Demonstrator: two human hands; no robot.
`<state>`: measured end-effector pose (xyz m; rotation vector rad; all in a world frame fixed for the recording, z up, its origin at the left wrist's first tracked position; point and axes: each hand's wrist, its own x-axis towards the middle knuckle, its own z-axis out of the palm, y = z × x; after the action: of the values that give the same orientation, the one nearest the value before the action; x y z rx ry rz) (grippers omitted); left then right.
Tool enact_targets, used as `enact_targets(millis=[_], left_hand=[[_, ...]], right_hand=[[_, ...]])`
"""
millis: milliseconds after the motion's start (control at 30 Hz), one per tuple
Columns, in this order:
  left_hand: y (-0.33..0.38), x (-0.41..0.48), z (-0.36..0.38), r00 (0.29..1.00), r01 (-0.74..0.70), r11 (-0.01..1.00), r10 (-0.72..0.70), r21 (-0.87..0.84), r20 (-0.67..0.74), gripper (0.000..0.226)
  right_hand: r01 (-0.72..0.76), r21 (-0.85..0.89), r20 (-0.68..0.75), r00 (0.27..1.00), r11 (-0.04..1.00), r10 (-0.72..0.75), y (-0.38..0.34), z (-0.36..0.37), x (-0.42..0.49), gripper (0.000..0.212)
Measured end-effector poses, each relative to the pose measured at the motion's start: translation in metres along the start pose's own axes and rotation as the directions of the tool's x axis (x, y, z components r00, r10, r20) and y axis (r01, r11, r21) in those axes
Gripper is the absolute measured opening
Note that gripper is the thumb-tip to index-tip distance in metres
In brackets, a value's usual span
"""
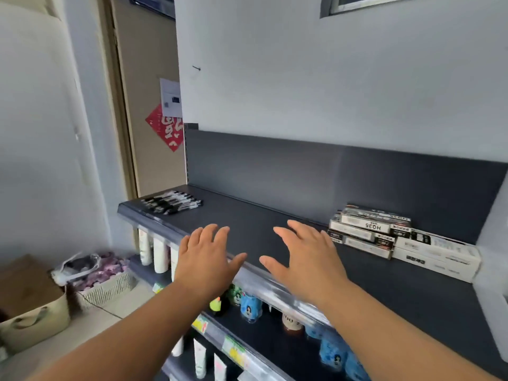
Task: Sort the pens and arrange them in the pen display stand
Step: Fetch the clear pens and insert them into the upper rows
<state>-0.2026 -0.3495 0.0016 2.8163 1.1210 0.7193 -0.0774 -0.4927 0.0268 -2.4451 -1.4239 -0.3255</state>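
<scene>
Seemingly above shelf: hands flat, splayed.

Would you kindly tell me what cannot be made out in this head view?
Head view:
- Pens: too small and blurred to count.
- Stacked boxes: print mostly blurred.
- Lower bottles: partly hidden by the shelf front.
- Whether left hand or right hand touches the shelf: unclear.

The dark grey shelf before me carries a loose bunch of black pens at its far left corner, and a stack of long black-and-white boxes at its right end, near the back panel.
</scene>
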Motion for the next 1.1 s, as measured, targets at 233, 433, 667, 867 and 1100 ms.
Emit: enact_targets(millis=[233, 433, 667, 867, 1100], left_hand=[[-0.141, 0.034, -0.013, 0.999, 0.035, 0.999, -0.036, 0.024, 0.024, 0.07], [-0.218, 0.067, -0.014, 0.998, 0.05, 0.999, -0.05, -0.008, 0.025, 0.064], [-0.259, 0.125, 0.007, 0.997, 0.075, 0.995, -0.074, -0.06, 0.017, 0.059], [-0.271, 0.183, 0.028, 0.991, 0.13, 0.981, -0.132, -0.143, -0.003, 0.055], [-0.297, 0.238, 0.045, 0.985, 0.172, 0.963, -0.173, -0.208, 0.012, 0.049]], right_hand=[[0.014, 0.102, 0.039, 0.999, 0.995, -0.019, -0.117, 0.059, 0.077, 0.069], [0.012, 0.173, 0.05, 0.999, 0.985, -0.021, -0.171, 0.09, 0.13, 0.066], [-0.043, 0.306, 0.108, 0.994, 0.951, 0.01, -0.189, 0.127, 0.197, 0.06], [-0.043, 0.362, 0.158, 0.987, 0.931, -0.016, -0.177, 0.148, 0.253, 0.058], [-0.041, 0.372, 0.209, 0.977, 0.928, -0.041, -0.176, 0.167, 0.308, 0.06]])
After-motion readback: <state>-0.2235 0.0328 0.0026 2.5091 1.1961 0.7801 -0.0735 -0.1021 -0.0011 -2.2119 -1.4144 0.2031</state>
